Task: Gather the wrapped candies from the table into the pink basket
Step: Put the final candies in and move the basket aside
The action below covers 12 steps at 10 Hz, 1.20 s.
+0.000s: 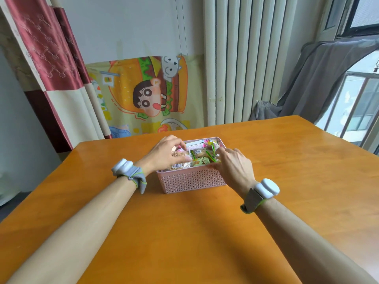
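A: Head view. Position of the pink basket (191,181)?
B: It stands mid-desk on the orange wooden desk (184,232), with a long latticed wall facing the person.
A: Wrapped candies (202,159)?
B: They lie inside the basket, piled to about rim height. The wrappers are mixed: green-edged, pink and clear. The count is not readable.
A: Left hand (164,154)?
B: It is over the basket's left half, back of the hand up. Its fingers (180,144) are curled and pinch a clear packet (181,158) with brownish lumps inside. The packet is at the top of the pile; I cannot tell whether it touches the others.
A: Right hand (234,163)?
B: It is at the basket's right near corner, over the rim. The index finger (222,150) is stretched toward a green-edged wrapper. The thumb is hidden beneath the hand, so I cannot tell whether these fingers pinch anything.
A: Wrists?
B: Each carries a grey strap with a white pod: left wristband (127,171), right wristband (265,189).
A: Surroundings?
B: A cartoon cloth (147,93) hangs on the wall behind the desk, with a red curtain (51,58) to its left. A pale ribbed radiator (242,58) is to its right, and a grey cloth (320,78) hangs by the window.
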Available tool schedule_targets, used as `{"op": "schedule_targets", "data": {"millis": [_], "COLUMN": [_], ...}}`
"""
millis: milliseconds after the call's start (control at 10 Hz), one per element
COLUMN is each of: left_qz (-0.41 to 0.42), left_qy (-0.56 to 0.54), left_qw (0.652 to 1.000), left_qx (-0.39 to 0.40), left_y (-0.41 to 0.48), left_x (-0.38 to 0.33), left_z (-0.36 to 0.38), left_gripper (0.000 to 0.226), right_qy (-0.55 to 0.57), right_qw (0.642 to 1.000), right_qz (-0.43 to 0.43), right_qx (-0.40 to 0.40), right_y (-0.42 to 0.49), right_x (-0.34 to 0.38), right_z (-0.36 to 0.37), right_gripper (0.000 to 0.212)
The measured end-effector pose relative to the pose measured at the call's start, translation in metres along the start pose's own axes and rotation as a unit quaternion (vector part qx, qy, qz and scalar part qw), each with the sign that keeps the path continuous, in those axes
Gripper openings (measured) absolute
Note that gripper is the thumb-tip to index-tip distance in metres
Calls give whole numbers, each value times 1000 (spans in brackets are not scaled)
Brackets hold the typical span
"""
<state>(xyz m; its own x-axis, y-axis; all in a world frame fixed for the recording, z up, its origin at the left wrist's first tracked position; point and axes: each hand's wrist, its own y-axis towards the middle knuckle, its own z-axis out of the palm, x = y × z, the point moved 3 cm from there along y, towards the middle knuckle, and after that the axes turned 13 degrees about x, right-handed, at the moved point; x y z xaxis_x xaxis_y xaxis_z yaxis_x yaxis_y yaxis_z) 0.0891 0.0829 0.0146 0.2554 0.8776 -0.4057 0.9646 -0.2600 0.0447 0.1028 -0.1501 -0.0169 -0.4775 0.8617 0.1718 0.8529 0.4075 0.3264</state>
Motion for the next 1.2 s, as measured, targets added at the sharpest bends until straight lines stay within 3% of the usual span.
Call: {"op": "schedule_targets", "data": {"millis": [100,300,600,1000,1100,1200], "left_qz": [23,-14,-65,-75,-48,-19], "left_qy": [-13,81,64,57,16,-59], "left_qw": [1000,996,990,990,993,986], "left_qx": [11,-23,-107,-106,-106,-154], "left_y": [-14,-2,51,116,115,107], "left_x": [-1,18,46,82,82,74], "left_z": [8,9,10,5,7,5], "left_gripper": [46,22,21,21,21,17], "right_qy": [-18,-25,9,40,46,33], "right_qw": [1000,1000,999,998,997,997], "right_qz": [1,12,43,50,58,71], "right_qx": [9,10,14,8,28,12], "right_y": [7,36,102,167,163,152], "right_x": [1,6,-5,-22,-21,-19], "right_z": [4,15,39,66,61,56], "right_gripper": [54,51,46,47,48,41]}}
